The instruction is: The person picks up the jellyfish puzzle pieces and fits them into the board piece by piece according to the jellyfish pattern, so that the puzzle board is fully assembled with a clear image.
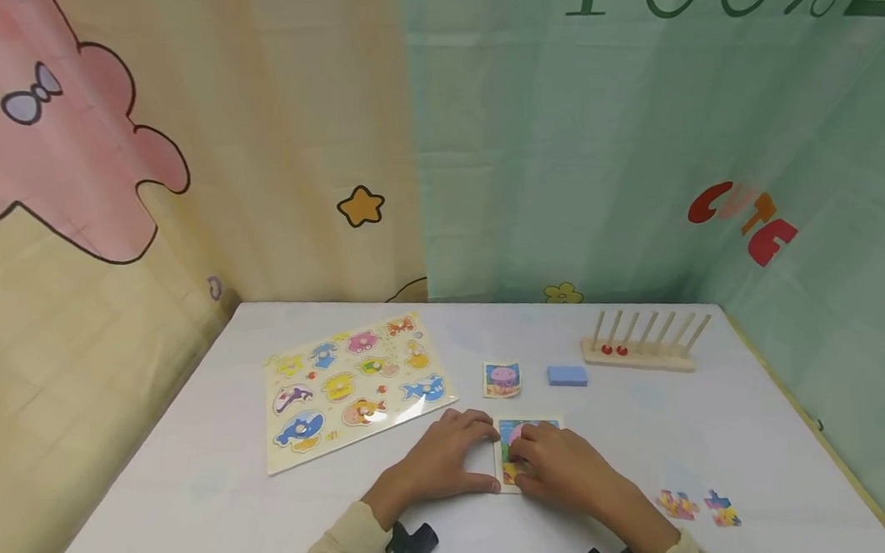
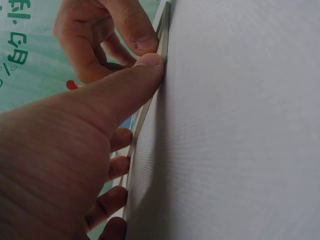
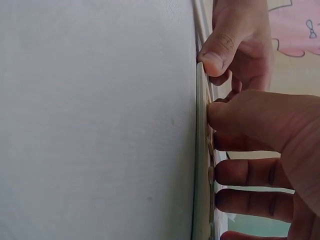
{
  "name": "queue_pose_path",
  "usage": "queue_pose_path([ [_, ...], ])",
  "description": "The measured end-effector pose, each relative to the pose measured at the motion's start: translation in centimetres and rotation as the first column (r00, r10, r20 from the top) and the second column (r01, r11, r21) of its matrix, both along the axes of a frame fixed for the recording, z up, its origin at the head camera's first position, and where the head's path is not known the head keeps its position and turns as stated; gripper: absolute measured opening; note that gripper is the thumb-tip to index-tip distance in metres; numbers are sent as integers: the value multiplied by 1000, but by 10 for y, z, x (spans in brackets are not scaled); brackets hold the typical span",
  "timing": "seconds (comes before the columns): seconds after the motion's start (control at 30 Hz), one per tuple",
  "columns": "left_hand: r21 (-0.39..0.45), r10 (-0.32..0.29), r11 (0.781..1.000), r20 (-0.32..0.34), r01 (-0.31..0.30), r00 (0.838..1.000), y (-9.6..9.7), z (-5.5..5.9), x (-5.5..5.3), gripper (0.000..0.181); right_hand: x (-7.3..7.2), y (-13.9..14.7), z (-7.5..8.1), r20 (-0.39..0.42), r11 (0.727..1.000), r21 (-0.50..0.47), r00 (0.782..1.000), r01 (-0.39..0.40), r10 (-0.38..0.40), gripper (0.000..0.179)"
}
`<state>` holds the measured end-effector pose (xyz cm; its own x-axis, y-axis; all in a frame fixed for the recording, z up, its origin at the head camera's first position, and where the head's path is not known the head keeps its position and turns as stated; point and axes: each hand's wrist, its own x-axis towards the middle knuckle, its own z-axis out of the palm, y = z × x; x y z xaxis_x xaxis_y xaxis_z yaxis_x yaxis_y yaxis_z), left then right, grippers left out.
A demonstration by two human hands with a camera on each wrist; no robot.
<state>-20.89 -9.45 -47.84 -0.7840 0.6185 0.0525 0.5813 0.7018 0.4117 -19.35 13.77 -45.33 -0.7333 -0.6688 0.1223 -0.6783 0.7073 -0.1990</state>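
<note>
A small picture puzzle in a pale board (image 1: 527,420) lies flat on the white table. My left hand (image 1: 444,456) holds its left edge, thumb at the near corner and fingertips towards the far corner. My right hand (image 1: 561,466) bends over the picture and covers its right part. In the right wrist view, the right fingers (image 3: 250,172) are spread and fairly straight, their tips pressing the thin pieces along the board edge (image 3: 201,150). The left thumb (image 2: 135,75) lies against the edge in the left wrist view. Two clumps of loose puzzle pieces (image 1: 678,505) lie beyond my right forearm.
A large sea-animal knob puzzle (image 1: 322,413) lies at the left. Behind the small board are a picture card (image 1: 502,379) and a blue block (image 1: 567,376). A wooden peg stand (image 1: 638,358) with red beads stands at the back right. Printed curtains surround the table.
</note>
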Motion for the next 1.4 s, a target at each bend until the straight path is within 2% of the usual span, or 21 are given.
queue_pose_path([
  [0.17,-14,-13,1000,-9,13,1000,3,-1,-1,61,-2,10,-2,39,998,-62,999,-30,32,18],
  [0.33,-14,-10,1000,-17,10,1000,2,1,0,61,-3,29,3,190,981,-193,980,-21,58,29],
  [0.43,-12,-8,1000,-23,8,1000,1,1,1,62,-2,57,7,282,977,-213,959,18,44,33],
  [0.53,-10,-8,1000,-14,8,1000,1,0,1,63,6,102,8,331,985,-148,943,90,-36,35],
  [0.57,-8,-7,1000,-12,7,1000,1,-1,0,63,10,118,7,323,985,-130,944,113,-66,35],
  [0.67,1,-1,1000,-11,1,1000,0,1,-1,64,27,166,-1,212,976,-128,966,177,-147,40],
  [0.77,4,1,1000,-19,-1,1000,-1,2,-3,63,40,195,-13,23,965,-209,987,158,-156,48],
  [0.9,10,-10,1000,4,10,1000,0,2,-2,63,51,207,-27,-115,948,-299,982,113,-153,54],
  [1.03,22,-11,1000,21,11,1000,-1,5,-1,63,50,203,-32,-161,931,-353,974,95,-160,57],
  [1.17,22,-12,1000,11,12,1000,0,5,-1,62,49,198,-32,-191,924,-377,971,66,-147,55],
  [1.4,12,-12,1000,-1,13,1000,-1,1,-2,62,40,180,-23,-74,920,-387,992,67,-103,45],
])
